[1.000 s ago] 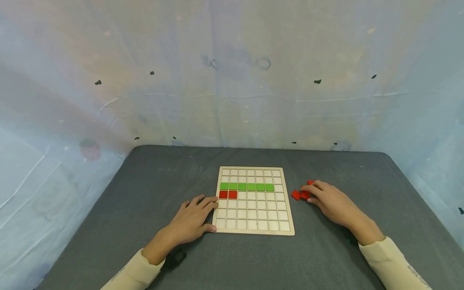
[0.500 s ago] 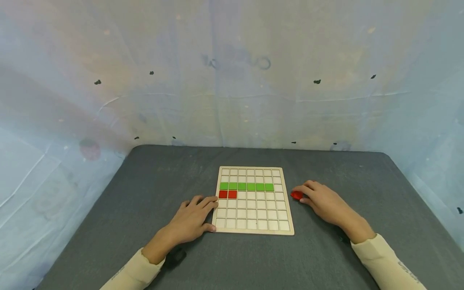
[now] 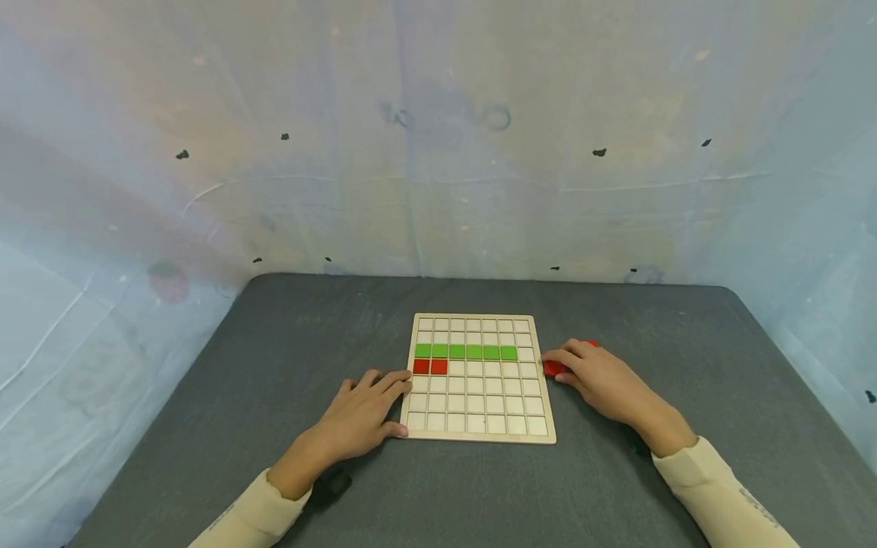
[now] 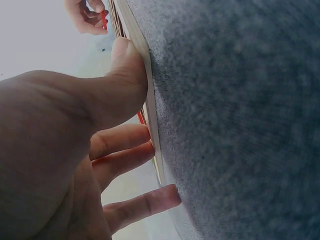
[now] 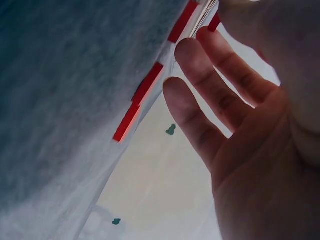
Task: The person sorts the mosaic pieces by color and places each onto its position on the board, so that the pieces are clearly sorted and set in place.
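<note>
A wooden grid board (image 3: pixel 479 439) lies flat, with a row of several green tiles (image 3: pixel 474 352) and two red tiles (image 3: pixel 430 367) at the left of the row below. My left hand (image 3: pixel 359 418) rests at the board's left side, thumb by the near corner and fingers spread; the left wrist view shows the thumb (image 4: pixel 125 82) against its edge. Just right of the board, my right hand (image 3: pixel 606 382) pinches a red tile (image 5: pixel 214 22) between thumb and fingertips. Loose red tiles (image 5: pixel 147 82) lie beside that hand, partly hidden by it in the head view.
The dark grey cloth-covered table (image 3: pixel 329 320) surrounds the board. A pale printed curtain (image 3: pixel 445 190) hangs behind it and along both sides. A dark object (image 3: pixel 333 484) shows under my left wrist.
My right hand has moved left across the loose red tiles to the board's right edge, and now pinches one. A red tile shows behind that hand. My left hand has stayed in place.
</note>
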Demonstrator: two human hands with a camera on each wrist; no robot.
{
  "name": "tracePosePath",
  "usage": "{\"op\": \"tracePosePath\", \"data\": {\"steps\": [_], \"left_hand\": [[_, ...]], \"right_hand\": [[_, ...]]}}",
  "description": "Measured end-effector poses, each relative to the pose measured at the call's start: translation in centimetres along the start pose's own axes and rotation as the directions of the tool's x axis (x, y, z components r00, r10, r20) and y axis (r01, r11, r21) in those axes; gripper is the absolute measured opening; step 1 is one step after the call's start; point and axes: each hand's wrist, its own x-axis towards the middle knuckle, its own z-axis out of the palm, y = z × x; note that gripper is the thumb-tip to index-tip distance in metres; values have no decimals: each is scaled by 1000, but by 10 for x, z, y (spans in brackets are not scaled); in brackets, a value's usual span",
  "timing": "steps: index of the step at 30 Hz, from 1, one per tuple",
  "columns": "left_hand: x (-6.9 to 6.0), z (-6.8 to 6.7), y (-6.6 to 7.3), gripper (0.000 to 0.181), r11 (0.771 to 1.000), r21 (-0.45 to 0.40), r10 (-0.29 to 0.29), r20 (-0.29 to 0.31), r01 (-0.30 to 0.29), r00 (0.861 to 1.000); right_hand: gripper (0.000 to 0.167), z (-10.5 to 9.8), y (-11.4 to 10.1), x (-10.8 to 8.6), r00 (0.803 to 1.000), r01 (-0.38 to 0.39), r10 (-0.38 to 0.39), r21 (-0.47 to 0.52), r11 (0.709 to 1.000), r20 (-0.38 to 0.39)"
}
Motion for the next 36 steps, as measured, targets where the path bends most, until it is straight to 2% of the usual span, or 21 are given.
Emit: {"op": "tracePosePath", "data": {"steps": [13,22,29,36], "left_hand": [[-1,0,0,72,999,-13,39,-9,-39,999],[-2,-3,1,71,999,-18,30,-7,-30,1000],[-3,-2,1,71,999,-29,29,-3,-29,1000],[-3,-2,-1,72,999,-38,33,-12,-33,999]], "right_hand": [[33,4,-10,10,1000,28,-28,11,1000,4],[35,3,-12,13,999,36,-36,1,999,17],[37,-1,-18,15,1000,23,-24,55,998,20],[34,-2,-29,29,997,65,-68,92,994,27]]}}
